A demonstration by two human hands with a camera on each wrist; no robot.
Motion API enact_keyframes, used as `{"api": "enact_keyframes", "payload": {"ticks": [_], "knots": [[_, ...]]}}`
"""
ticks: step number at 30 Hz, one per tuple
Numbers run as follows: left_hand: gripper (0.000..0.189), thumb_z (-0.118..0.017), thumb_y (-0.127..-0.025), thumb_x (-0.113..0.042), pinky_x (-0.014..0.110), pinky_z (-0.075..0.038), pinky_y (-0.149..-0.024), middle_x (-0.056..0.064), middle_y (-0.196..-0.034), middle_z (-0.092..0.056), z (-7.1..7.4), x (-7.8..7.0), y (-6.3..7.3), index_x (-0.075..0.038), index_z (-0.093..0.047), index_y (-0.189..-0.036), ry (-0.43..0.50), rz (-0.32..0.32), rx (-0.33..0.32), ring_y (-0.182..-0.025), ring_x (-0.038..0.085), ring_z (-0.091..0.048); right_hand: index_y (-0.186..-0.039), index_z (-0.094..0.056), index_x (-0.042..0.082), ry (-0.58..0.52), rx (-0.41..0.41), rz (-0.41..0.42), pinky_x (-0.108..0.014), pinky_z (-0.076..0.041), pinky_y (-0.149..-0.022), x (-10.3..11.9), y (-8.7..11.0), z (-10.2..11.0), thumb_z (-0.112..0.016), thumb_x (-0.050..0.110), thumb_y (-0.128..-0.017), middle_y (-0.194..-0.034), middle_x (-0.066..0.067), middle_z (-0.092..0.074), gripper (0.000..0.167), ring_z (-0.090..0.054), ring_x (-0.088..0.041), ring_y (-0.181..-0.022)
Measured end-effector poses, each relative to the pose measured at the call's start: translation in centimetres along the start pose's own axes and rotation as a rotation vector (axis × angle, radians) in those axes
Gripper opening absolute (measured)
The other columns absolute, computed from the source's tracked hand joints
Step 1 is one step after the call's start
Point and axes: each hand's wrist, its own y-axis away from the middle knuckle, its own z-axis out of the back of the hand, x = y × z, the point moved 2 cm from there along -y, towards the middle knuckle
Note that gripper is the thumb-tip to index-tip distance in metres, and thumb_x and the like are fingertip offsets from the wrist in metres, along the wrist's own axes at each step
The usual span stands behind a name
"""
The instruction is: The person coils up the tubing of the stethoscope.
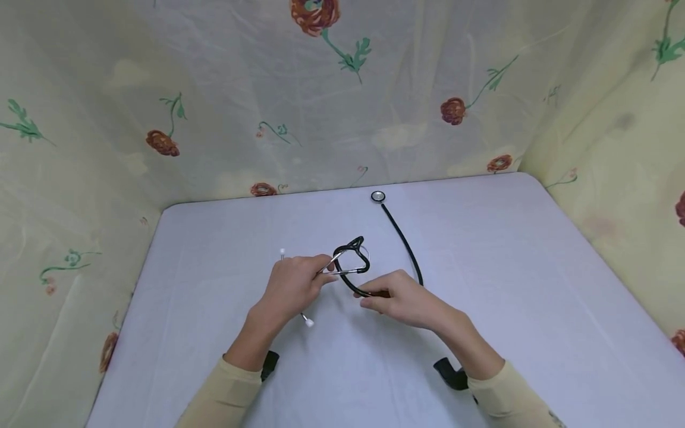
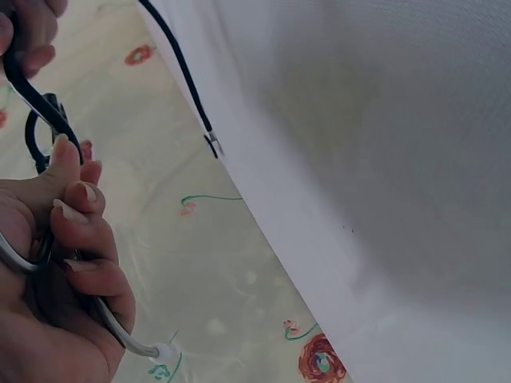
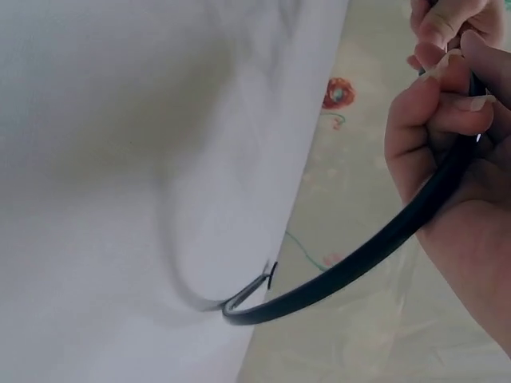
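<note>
A black stethoscope (image 1: pixel 402 241) is held above the table by both hands. My left hand (image 1: pixel 293 285) grips its metal ear tubes, with fingers curled round them in the left wrist view. White ear tips (image 1: pixel 308 323) stick out on either side of that hand. The black tubing makes a loop (image 1: pixel 338 257) around the ear tubes near the fork. Just right of the loop, my right hand (image 1: pixel 409 300) pinches the tubing between thumb and fingers. From there the tubing bends away to the round chest piece (image 1: pixel 377 197), at the table's far edge.
The table (image 1: pixel 535 285) has a pale cloth cover. Flower-patterned curtains (image 1: pixel 225 89) hang behind it and at both sides. Black straps or mounts (image 1: pixel 451 374) show at both wrists, beside the cream sleeves (image 1: pixel 514 392).
</note>
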Motion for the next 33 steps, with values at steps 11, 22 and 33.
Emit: {"api": "enact_keyframes", "payload": {"ticks": [11, 22, 33], "knots": [[0.019, -0.074, -0.087, -0.037, 0.026, -0.032, -0.051, -0.01, -0.061, -0.056, -0.7, 0.9, 0.0, -0.023, -0.063, -0.08, -0.004, 0.1, 0.119, -0.057, 0.009, -0.047, -0.109, -0.077, 0.01, 0.09, 0.057, 0.069, -0.022, -0.048, -0.066, 0.8, 0.3, 0.7, -0.068, 0.011, -0.092, -0.103, -0.007, -0.076, 0.019, -0.058, -0.005, -0.074], [0.013, -0.074, -0.087, -0.036, 0.028, -0.037, -0.056, -0.011, -0.066, -0.062, -1.0, 0.8, 0.2, -0.024, -0.069, -0.086, 0.036, 0.072, 0.187, -0.06, 0.008, -0.05, -0.102, -0.077, 0.017, 0.099, -0.025, 0.16, -0.024, -0.05, -0.069, 2.2, 0.4, 2.5, -0.068, 0.011, -0.093, -0.096, 0.005, -0.073, 0.014, -0.058, -0.008, -0.077], [0.014, -0.072, -0.089, -0.037, 0.022, -0.037, -0.055, -0.015, -0.076, -0.069, -0.4, -0.8, 1.0, -0.029, -0.073, -0.101, 0.102, -0.125, 0.287, -0.06, 0.001, -0.048, -0.093, -0.077, 0.021, 0.023, -0.209, 0.216, -0.026, -0.045, -0.066, 1.9, -0.2, 3.5, -0.072, 0.014, -0.09, -0.077, 0.002, -0.065, 0.009, -0.052, -0.009, -0.071]]}}
